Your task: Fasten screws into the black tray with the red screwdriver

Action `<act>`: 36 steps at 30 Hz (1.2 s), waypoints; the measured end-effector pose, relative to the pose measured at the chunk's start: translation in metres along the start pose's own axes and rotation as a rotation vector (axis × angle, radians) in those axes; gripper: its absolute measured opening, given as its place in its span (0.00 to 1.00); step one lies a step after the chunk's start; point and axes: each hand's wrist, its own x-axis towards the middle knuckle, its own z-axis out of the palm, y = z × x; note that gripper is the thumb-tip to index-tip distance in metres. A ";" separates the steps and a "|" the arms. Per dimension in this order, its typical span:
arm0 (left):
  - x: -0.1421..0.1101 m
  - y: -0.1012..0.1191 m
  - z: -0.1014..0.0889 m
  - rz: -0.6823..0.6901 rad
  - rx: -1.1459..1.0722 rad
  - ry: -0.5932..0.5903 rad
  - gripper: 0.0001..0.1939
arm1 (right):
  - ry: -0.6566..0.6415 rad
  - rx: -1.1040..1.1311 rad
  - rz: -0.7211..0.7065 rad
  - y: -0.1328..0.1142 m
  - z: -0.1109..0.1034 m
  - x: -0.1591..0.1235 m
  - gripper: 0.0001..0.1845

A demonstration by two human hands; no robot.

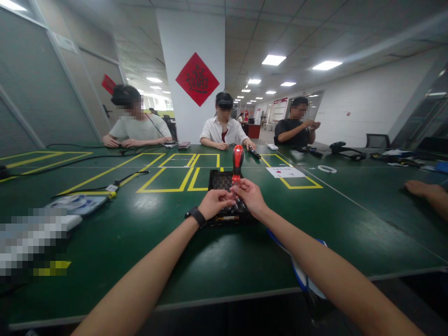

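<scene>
A red-handled screwdriver (238,161) stands upright above a black bit case (219,179) on the green table. My right hand (250,196) is closed around its lower shaft, handle pointing up. My left hand (215,203), with a black watch on the wrist, pinches at the shaft's lower end beside the right hand; what its fingertips hold is too small to name. Both hands hover over the near half of the case, hiding part of it.
Yellow tape rectangles (168,179) mark the table. A white paper (285,172) and a tape roll (327,169) lie right. A cable (105,184) and booklet (79,204) lie left. Three people sit across. Another person's hand (425,191) rests at right. A blue-white object (304,275) sits under my right forearm.
</scene>
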 end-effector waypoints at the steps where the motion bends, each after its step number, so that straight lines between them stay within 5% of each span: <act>1: 0.000 0.000 0.000 0.002 0.000 -0.008 0.16 | -0.001 0.001 -0.004 0.000 0.000 0.000 0.15; 11: -0.001 0.003 -0.002 0.087 -0.087 -0.182 0.13 | -0.115 -0.047 0.013 -0.005 0.000 -0.001 0.18; 26: 0.002 -0.007 0.001 0.035 -0.030 -0.041 0.15 | 0.018 -0.047 -0.054 0.000 -0.002 0.001 0.15; 36: 0.000 -0.001 0.001 0.019 -0.008 -0.071 0.14 | -0.066 -0.095 -0.052 0.000 -0.002 0.000 0.14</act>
